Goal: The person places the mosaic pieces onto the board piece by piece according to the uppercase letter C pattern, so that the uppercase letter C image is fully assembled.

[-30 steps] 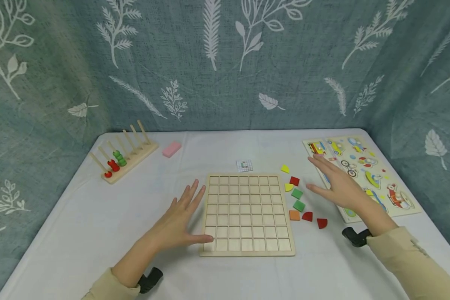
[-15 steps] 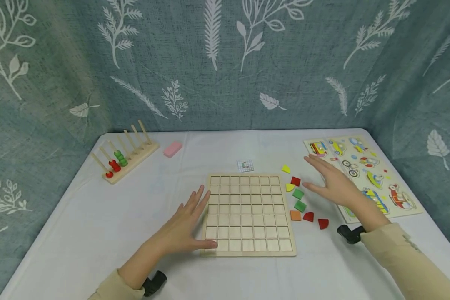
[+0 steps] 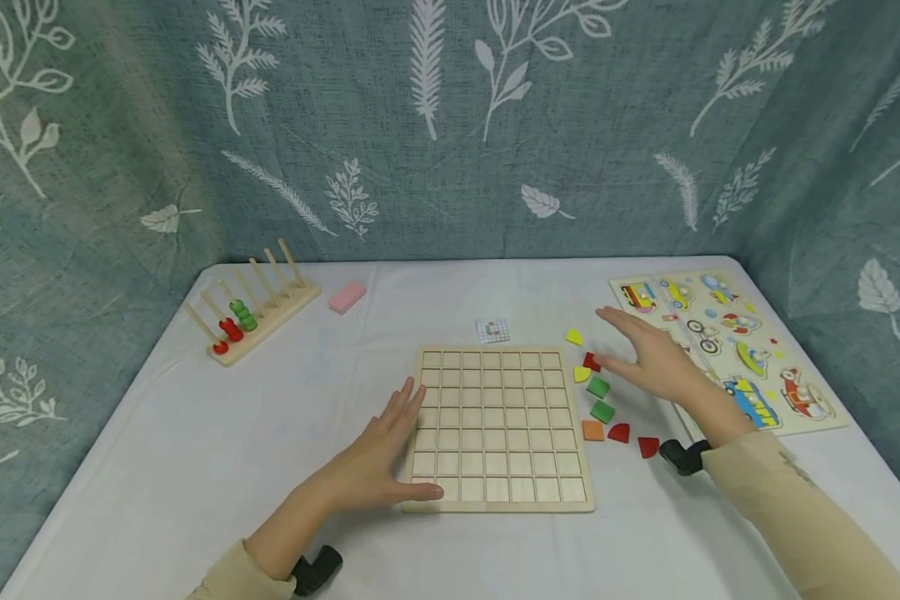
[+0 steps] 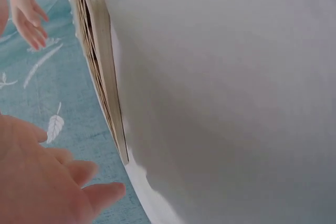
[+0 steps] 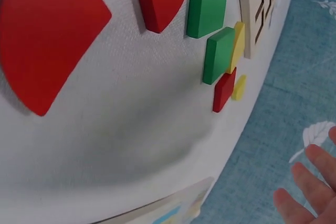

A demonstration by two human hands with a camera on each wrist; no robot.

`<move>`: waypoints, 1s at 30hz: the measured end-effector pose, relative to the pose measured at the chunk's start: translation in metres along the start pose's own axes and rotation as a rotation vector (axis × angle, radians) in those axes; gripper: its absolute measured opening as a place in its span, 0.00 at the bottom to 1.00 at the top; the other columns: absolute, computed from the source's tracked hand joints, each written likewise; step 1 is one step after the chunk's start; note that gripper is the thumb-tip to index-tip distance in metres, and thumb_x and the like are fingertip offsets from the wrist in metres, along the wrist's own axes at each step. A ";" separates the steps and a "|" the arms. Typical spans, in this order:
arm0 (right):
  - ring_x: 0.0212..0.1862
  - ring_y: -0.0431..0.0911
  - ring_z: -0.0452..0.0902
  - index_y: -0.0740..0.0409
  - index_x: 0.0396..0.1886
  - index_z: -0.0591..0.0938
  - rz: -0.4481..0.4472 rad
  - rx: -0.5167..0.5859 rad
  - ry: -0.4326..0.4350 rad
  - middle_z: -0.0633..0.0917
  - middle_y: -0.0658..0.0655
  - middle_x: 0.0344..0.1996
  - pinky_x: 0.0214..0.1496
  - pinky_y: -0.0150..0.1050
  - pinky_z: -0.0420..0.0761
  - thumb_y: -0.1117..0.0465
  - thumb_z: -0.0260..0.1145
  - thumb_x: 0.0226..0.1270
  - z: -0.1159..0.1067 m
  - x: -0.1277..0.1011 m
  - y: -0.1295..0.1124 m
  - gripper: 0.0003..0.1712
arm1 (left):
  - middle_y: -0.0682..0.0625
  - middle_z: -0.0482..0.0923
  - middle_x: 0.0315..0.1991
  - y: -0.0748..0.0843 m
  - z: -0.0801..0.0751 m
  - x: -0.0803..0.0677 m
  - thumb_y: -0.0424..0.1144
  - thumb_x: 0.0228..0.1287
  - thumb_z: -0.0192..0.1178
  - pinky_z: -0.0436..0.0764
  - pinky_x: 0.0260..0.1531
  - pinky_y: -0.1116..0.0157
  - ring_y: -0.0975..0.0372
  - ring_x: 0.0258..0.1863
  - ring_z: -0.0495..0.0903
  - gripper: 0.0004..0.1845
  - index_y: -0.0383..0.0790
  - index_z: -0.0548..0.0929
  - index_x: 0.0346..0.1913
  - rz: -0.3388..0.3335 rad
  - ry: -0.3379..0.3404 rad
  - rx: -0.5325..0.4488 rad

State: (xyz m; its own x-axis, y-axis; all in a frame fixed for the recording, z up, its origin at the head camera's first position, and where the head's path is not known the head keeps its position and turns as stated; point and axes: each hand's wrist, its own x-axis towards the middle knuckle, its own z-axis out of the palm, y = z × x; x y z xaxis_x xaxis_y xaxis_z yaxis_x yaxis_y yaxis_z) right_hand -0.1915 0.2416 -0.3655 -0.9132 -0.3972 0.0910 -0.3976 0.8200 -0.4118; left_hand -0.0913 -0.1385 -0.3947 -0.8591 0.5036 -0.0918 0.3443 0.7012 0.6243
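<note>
Both hands stayed open and empty as the right hand (image 3: 656,360) drifted toward the coloured tiles (image 3: 600,400), the left hand (image 3: 375,462) resting beside the wooden grid board (image 3: 495,492).

White-clothed table (image 3: 195,433). Wooden grid board (image 3: 497,427) at centre. Coloured shape pieces (image 3: 602,398) lie loose at its 3 o'clock. Vehicle puzzle board (image 3: 727,346) at 2 o'clock, peg rack (image 3: 251,312) and pink block (image 3: 346,297) at 10 o'clock, small card (image 3: 492,330) at 12 o'clock.
</note>
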 end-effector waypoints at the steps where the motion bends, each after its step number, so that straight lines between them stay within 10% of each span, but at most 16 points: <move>1: 0.66 0.60 0.56 0.60 0.68 0.60 0.003 0.000 -0.004 0.61 0.65 0.66 0.62 0.58 0.59 0.53 0.63 0.61 0.001 0.001 0.000 0.39 | 0.46 0.25 0.72 0.000 0.000 0.000 0.61 0.44 0.66 0.43 0.62 0.41 0.47 0.69 0.31 0.62 0.47 0.34 0.72 -0.006 -0.006 -0.012; 30: 0.64 0.60 0.58 0.62 0.65 0.66 0.028 0.058 -0.055 0.66 0.65 0.63 0.62 0.55 0.60 0.56 0.65 0.59 0.013 0.020 0.003 0.35 | 0.41 0.27 0.71 -0.003 0.020 0.006 0.58 0.31 0.74 0.36 0.61 0.39 0.46 0.69 0.32 0.71 0.39 0.36 0.72 -0.034 -0.058 -0.081</move>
State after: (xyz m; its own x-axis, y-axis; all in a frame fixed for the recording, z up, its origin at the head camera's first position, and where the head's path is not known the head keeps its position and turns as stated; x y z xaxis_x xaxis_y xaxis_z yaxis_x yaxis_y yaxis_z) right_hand -0.2095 0.2305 -0.3770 -0.9170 -0.3979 0.0290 -0.3647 0.8066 -0.4652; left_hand -0.0905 -0.1276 -0.4124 -0.8455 0.5104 -0.1570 0.2818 0.6761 0.6808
